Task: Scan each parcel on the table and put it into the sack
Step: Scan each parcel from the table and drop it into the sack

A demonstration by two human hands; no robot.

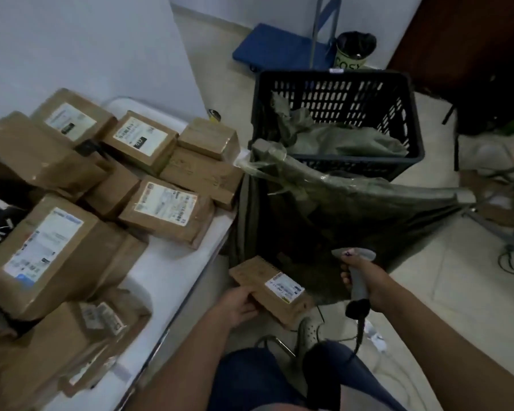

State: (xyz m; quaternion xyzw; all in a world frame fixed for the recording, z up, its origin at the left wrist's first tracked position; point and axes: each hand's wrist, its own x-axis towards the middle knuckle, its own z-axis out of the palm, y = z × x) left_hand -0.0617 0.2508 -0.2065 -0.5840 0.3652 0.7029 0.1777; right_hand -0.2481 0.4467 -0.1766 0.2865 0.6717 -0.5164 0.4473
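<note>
My left hand (240,304) grips a small brown parcel (263,284) with a white label, held just off the table's right edge beside the sack's mouth. My right hand (365,281) grips a grey handheld scanner (357,277), its head aimed left toward the parcel. The dark green sack (353,197) stands open on the floor to the right of the table. Several brown parcels (166,210) with white labels lie piled on the white table (172,268).
A black plastic crate (336,93) holding a crumpled green sack stands behind the open sack. A blue trolley (276,48) and a small bin (355,50) are by the far wall. Cables and a metal frame lie on the floor at right. My knees are below.
</note>
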